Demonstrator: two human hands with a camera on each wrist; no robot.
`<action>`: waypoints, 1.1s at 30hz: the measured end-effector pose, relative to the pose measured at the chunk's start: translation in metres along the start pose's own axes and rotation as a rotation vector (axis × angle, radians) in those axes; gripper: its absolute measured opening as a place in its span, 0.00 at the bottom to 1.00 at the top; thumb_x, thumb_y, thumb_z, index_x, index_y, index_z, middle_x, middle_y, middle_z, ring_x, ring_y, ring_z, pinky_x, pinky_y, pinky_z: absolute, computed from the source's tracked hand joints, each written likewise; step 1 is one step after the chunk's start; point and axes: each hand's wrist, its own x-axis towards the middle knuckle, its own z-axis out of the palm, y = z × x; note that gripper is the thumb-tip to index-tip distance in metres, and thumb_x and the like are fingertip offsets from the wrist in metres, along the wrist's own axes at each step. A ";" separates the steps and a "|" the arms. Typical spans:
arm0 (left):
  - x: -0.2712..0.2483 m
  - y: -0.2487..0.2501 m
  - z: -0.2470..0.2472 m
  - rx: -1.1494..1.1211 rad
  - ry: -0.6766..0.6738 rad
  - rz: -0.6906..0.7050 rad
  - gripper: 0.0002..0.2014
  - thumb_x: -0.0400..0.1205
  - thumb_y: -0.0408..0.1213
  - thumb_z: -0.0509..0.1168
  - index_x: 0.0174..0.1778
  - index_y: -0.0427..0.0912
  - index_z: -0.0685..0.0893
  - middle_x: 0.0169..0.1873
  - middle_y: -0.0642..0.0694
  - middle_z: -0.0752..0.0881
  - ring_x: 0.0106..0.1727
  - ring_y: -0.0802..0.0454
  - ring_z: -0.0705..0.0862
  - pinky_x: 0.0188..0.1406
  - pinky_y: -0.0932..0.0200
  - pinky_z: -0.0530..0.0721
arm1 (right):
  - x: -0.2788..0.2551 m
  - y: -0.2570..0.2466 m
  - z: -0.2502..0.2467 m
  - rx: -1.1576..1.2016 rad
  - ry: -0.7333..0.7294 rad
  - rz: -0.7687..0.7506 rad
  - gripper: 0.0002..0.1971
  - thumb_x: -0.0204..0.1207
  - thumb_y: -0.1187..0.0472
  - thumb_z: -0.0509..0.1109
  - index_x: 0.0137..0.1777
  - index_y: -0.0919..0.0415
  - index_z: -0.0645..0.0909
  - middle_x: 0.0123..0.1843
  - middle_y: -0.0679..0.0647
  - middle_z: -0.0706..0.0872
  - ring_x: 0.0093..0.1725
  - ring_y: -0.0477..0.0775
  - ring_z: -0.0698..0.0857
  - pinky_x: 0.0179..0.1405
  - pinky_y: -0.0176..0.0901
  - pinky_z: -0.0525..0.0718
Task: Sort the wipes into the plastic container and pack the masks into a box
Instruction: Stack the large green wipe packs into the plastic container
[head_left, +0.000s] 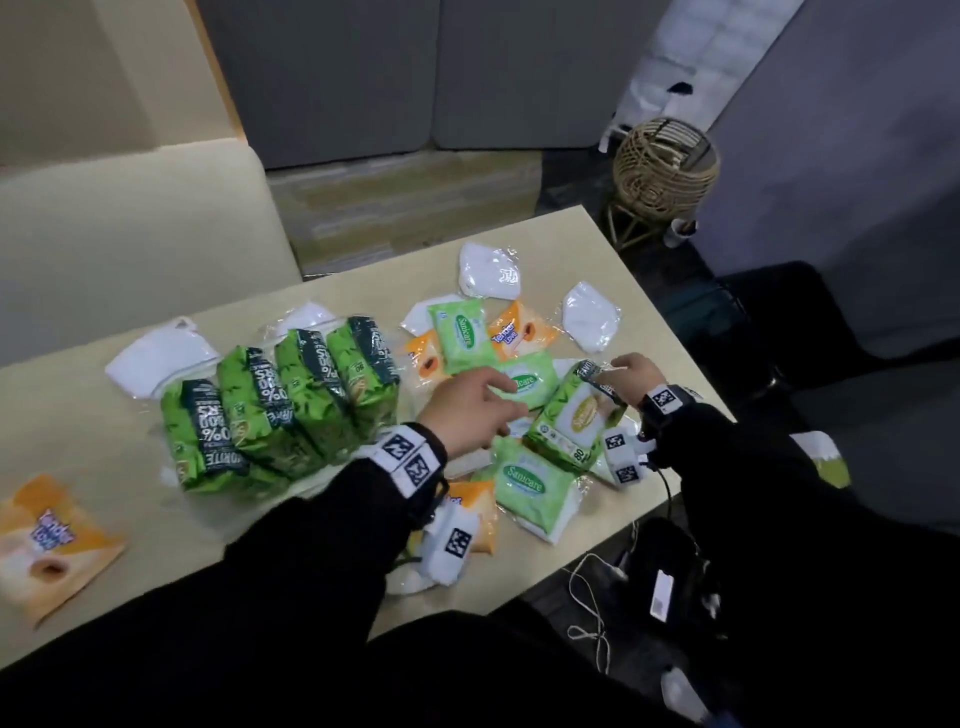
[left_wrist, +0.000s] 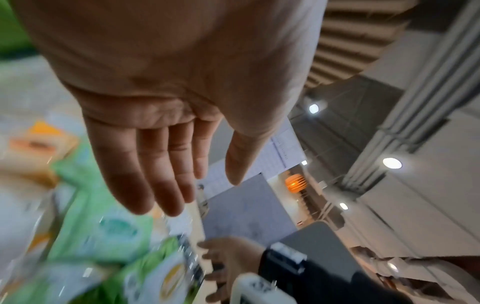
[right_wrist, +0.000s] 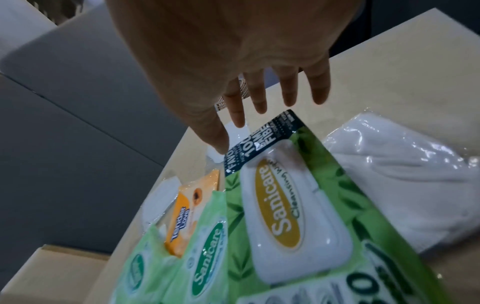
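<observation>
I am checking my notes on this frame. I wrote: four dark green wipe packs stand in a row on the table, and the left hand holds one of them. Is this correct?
Not quite. The left hand holds nothing: the left wrist view shows its fingers straight and empty, hovering over the pale green Sanicare packs. The four dark green wipe packs do stand in a row on the table, as the head view shows.

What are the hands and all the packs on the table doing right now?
left hand: open, above the pile
right hand: fingers on the dark green Sanicare pack's end
four dark green packs: standing in a row
orange Tender Love pack: lying flat, apart
masks: wrapped, lying loose
</observation>
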 end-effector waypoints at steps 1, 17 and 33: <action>0.012 -0.006 0.016 -0.011 -0.033 -0.063 0.20 0.83 0.43 0.75 0.70 0.44 0.83 0.50 0.44 0.92 0.47 0.49 0.94 0.47 0.45 0.94 | 0.006 0.003 0.001 -0.009 -0.037 0.014 0.33 0.76 0.52 0.80 0.78 0.62 0.76 0.72 0.64 0.85 0.68 0.66 0.85 0.71 0.58 0.83; 0.072 -0.017 0.076 -0.638 0.049 -0.499 0.14 0.73 0.24 0.82 0.51 0.25 0.87 0.53 0.33 0.92 0.49 0.36 0.94 0.42 0.45 0.95 | 0.002 0.028 -0.046 0.366 -0.403 -0.191 0.35 0.54 0.53 0.93 0.62 0.61 0.87 0.51 0.60 0.88 0.41 0.57 0.90 0.42 0.49 0.86; -0.171 0.004 -0.166 0.391 0.627 0.065 0.24 0.62 0.52 0.88 0.52 0.56 0.90 0.32 0.52 0.84 0.30 0.60 0.78 0.32 0.65 0.74 | -0.176 -0.177 0.016 0.038 -0.472 -0.992 0.31 0.59 0.37 0.88 0.60 0.46 0.85 0.46 0.46 0.84 0.44 0.59 0.89 0.55 0.65 0.88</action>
